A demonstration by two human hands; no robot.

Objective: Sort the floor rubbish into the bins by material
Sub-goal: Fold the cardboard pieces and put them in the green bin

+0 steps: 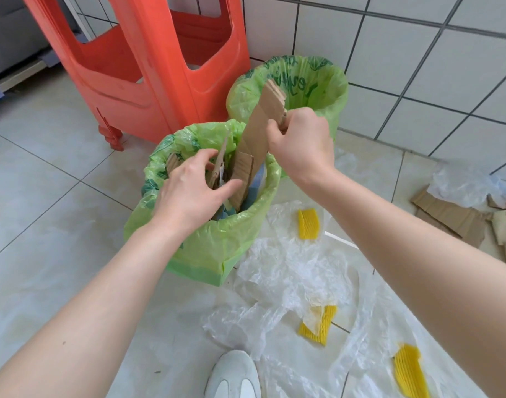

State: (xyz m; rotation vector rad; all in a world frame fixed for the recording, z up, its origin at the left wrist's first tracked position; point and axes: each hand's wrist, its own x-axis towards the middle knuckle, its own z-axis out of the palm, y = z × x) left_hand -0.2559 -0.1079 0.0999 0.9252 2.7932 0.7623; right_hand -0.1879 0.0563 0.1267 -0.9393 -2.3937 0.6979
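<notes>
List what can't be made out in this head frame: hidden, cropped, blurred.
- Near bin: contents mostly hidden by left hand and cardboard strip.
- Far bin: bottom hidden by its rim, the strip and right hand.
- Cardboard pile: cropped by right edge, partly under clear plastic.
- Yellow foam net: motion-blurred, cropped at bottom.
- Red stool: top cropped.

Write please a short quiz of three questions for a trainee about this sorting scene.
1. True or false: the right hand grips the long cardboard strip.
2. Which bin holds cardboard: A) the near bin or B) the far bin?
3. How many yellow foam pieces lie on the floor?

Key: 1. True. 2. A. 3. Three.
</notes>
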